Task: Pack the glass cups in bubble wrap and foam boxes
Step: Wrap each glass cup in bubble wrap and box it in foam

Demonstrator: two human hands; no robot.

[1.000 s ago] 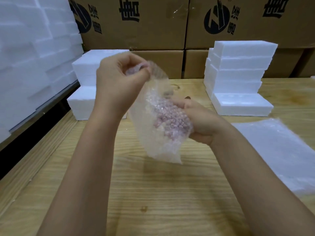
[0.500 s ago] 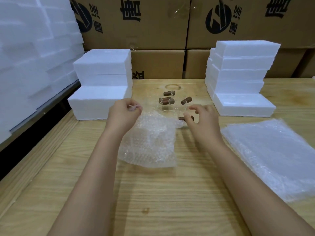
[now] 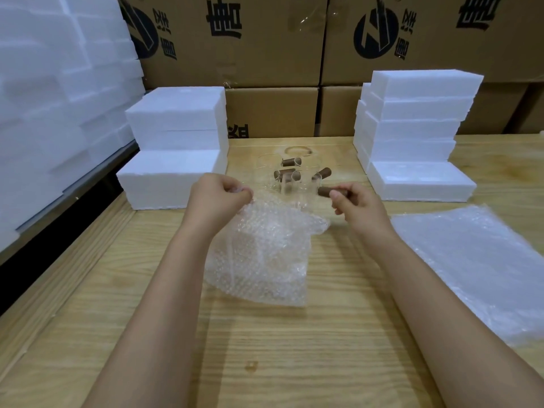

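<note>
A light wooden table (image 3: pixel 294 363) with a strong grain fills the lower view. A small dark stain (image 3: pixel 251 366) is seen on its near part, and a faint ring mark (image 3: pixel 297 150) at its far edge. The back of the room is closed off by large cardboard cartons (image 3: pixel 235 39) printed with black logos and characters. The left side is taken up by a tall wall of white foam blocks (image 3: pixel 44 98).

Two stepped piles of white foam boxes are set on the table, the left foam stack (image 3: pixel 176 142) and the right foam stack (image 3: pixel 412 128). The glass cups (image 3: pixel 290 175) are clustered between them at the far middle. Their clear bodies are hard to make out, and they are marked mainly by short brown handles. A flat pile of bubble wrap (image 3: pixel 471 266) is laid at the right.

A crumpled bubble wrap bag (image 3: pixel 265 254) is held above the table centre, just in front of the cups. Its upper edge is pinched between the curled fingers and thumb of the left hand (image 3: pixel 219 198). The brown handle (image 3: pixel 325 191) of the nearest cup is gripped by the curled fingers of the right hand (image 3: pixel 357 204), just beside the bag's open top. Whether that cup is lifted or resting cannot be told.
</note>
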